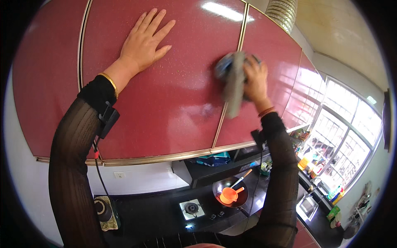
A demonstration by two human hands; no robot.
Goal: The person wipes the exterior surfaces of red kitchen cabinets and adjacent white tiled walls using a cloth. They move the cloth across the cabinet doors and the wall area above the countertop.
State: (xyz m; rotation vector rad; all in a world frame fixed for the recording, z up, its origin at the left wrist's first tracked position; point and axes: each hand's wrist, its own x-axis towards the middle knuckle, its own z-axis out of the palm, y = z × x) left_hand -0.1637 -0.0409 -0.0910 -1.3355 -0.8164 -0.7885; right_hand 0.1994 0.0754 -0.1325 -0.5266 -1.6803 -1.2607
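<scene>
My right hand (256, 79) grips a bunched grey and blue cloth (234, 83), blurred by motion, against the red cabinet doors (186, 102). The cloth lies over the gold-coloured metal trim (244, 24) between two door panels. My left hand (144, 42) rests on the glossy red panel to the left, palm down with fingers spread, and holds nothing. Small specks dot the panel between my hands. A gold bangle (110, 83) circles my left wrist. The side of the cloth against the door is hidden.
Below the cabinets, a black countertop (145, 214) carries a gas burner (191, 209) and a wok (223, 184) holding an orange dipper (229, 195). A ribbed duct (281, 14) rises at upper right. A sink (307, 207) sits below a barred window (338, 130).
</scene>
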